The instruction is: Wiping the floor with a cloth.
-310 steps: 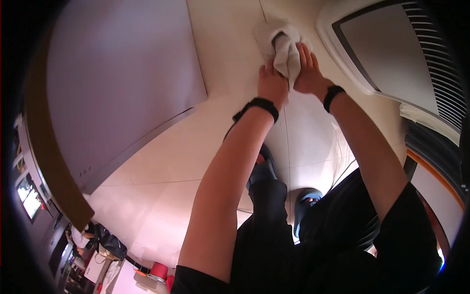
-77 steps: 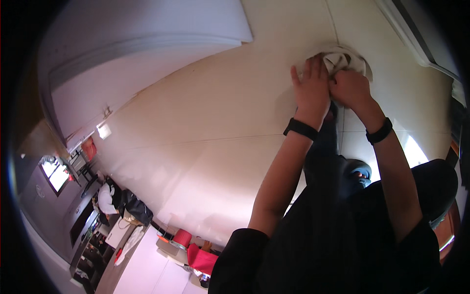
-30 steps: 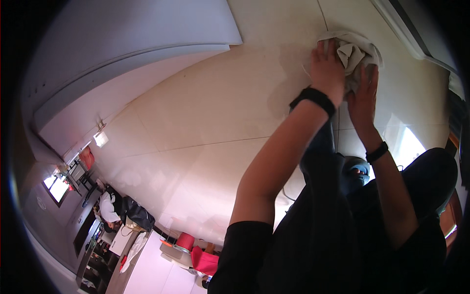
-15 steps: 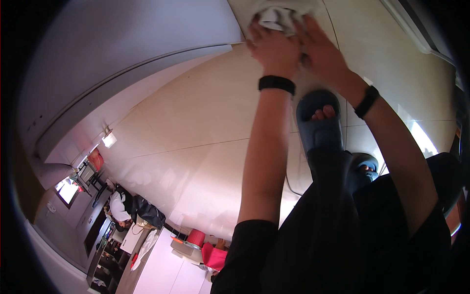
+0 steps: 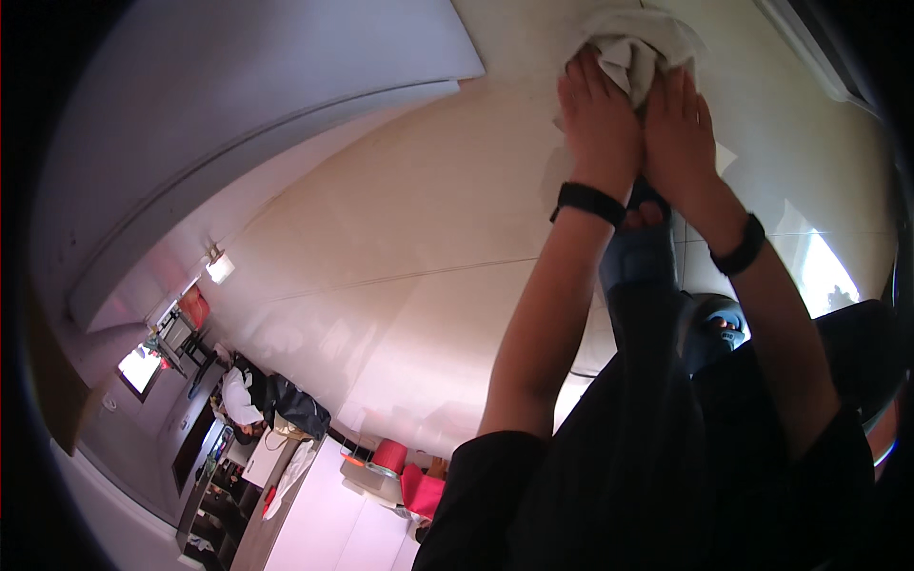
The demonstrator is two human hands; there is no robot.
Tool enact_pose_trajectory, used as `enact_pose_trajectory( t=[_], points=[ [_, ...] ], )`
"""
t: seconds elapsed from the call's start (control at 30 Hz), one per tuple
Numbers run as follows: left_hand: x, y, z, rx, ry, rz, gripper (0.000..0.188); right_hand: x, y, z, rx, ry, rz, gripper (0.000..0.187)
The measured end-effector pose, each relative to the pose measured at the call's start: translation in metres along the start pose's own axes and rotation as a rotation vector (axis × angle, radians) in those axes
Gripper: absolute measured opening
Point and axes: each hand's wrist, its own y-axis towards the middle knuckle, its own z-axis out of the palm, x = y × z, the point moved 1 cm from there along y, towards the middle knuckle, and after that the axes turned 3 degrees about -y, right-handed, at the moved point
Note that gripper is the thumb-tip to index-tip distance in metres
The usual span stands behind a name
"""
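A crumpled off-white cloth point(image 5: 636, 55) lies on the pale tiled floor point(image 5: 409, 219) at the top of the view. My left hand point(image 5: 600, 124) presses on its near left part, fingers stretched out flat. Beside it, my right hand point(image 5: 681, 133) rests on the near right part, its fingers also straight and lying flat. The two hands touch or nearly touch at the thumbs. Dark bands sit round both wrists. Just under my hands, a blue slipper point(image 5: 643, 252) on my foot is partly hidden.
A large white panel with a ledge point(image 5: 286, 124) stands at the left. My other slipper point(image 5: 719, 328) is at the right. Farther off at lower left are a dark bag point(image 5: 300, 407), a red container point(image 5: 387, 457) and shelves point(image 5: 224, 504). A pale raised edge point(image 5: 809, 48) runs along the upper right.
Both hands and the cloth have slid to the right and a little nearer to me. My hands have come closer together and now cover the front of the slipper.
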Motion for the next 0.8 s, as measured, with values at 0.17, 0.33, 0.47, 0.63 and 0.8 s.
enact_pose_trajectory(
  t=[0.17, 0.33, 0.47, 0.63, 0.8],
  points=[
    [-0.018, -0.022, -0.003, 0.119, -0.234, -0.015, 0.056, -0.007, -0.029, 0.015, -0.028, 0.093, 0.063, 0.079],
    [-0.005, -0.025, -0.012, 0.151, -0.1, -0.157, 0.06, 0.005, -0.013, 0.019, -0.178, 0.252, -0.08, 0.077],
    [0.037, -0.012, -0.029, 0.157, -0.009, -0.242, 0.065, 0.037, 0.025, 0.021, -0.22, 0.274, -0.147, 0.076],
    [0.065, 0.028, -0.041, 0.169, -0.207, -0.279, 0.057, 0.051, 0.076, 0.008, -0.295, 0.245, -0.361, 0.077],
    [0.069, 0.038, -0.037, 0.236, 0.042, -0.298, 0.046, 0.052, 0.099, -0.027, 0.092, -0.057, -0.551, 0.092]
  ],
)
